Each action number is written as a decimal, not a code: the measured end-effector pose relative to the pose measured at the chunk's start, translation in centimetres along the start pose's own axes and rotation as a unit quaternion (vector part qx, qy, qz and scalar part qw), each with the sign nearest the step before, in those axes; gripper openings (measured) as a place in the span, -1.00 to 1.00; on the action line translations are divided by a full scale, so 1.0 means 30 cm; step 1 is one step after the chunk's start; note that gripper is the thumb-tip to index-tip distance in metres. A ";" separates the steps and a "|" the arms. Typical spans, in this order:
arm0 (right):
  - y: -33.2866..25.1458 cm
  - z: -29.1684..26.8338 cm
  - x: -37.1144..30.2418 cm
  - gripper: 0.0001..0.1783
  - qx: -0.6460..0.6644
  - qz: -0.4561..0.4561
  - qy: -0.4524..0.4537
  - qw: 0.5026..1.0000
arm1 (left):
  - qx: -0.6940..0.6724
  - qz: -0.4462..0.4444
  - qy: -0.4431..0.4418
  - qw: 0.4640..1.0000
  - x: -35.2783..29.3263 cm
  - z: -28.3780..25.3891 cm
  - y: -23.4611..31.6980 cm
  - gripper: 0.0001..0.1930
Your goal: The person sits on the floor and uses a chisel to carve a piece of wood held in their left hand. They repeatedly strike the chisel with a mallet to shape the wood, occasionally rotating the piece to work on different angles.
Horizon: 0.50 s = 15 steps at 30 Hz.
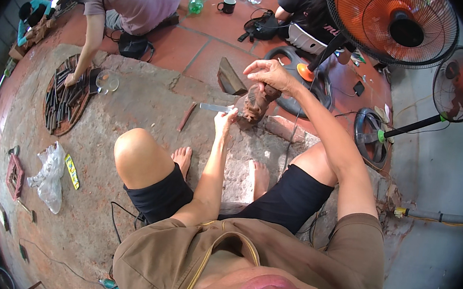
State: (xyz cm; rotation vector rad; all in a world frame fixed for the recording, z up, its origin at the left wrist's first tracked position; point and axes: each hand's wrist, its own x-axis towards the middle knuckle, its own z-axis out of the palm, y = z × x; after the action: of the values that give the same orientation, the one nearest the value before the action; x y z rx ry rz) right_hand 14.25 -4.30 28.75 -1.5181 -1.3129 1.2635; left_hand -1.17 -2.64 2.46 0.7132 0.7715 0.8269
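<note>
A dark brown, rough carved block, apparently wood, stands on the ground in front of my feet. My left hand is closed at its lower left side, gripping a flat silvery metal blade that points left. Over the block's top, my right hand has its fingers stretched out and apart, with the wrist resting on or just above it. A thin reddish-brown stick lies left of the blade. Behind the block is a wedge-shaped piece of wood.
At left, a person's hand reaches into a round tray of dark rod-like tools beside a clear glass. A plastic bag lies nearer. Right stand two fans, with cables on the ground. Another person sits behind.
</note>
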 end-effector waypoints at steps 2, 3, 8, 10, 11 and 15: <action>0.016 -0.024 -0.003 -0.79 -0.019 -0.006 0.030 0.999 | -0.005 -0.004 -0.009 1.000 -0.011 0.008 0.007 -0.63; 0.021 -0.041 -0.005 -0.79 -0.049 -0.017 0.053 0.997 | -0.004 -0.005 -0.016 1.000 -0.014 0.015 0.012 -0.62; 0.063 -0.100 -0.011 -0.80 -0.078 -0.057 0.112 0.989 | 0.015 -0.012 -0.013 1.000 -0.023 0.048 0.018 -0.59; 0.060 -0.062 -0.006 -0.84 -0.136 -0.070 0.116 0.981 | 0.007 -0.012 -0.019 1.000 -0.025 0.030 0.018 -0.59; 0.053 -0.054 -0.010 -0.83 -0.212 -0.082 0.152 0.962 | 0.002 -0.011 -0.024 1.000 -0.022 0.027 0.016 -0.59; 0.011 -0.015 -0.040 -0.80 -0.403 -0.122 0.174 0.890 | 0.016 -0.007 -0.004 1.000 -0.017 0.037 0.016 -0.60</action>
State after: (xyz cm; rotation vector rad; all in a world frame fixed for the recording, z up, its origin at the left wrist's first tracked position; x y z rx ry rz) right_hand 14.80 -5.51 28.78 -1.9187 -1.8093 0.2288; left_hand -0.66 -3.10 3.56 0.7380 0.7830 0.8007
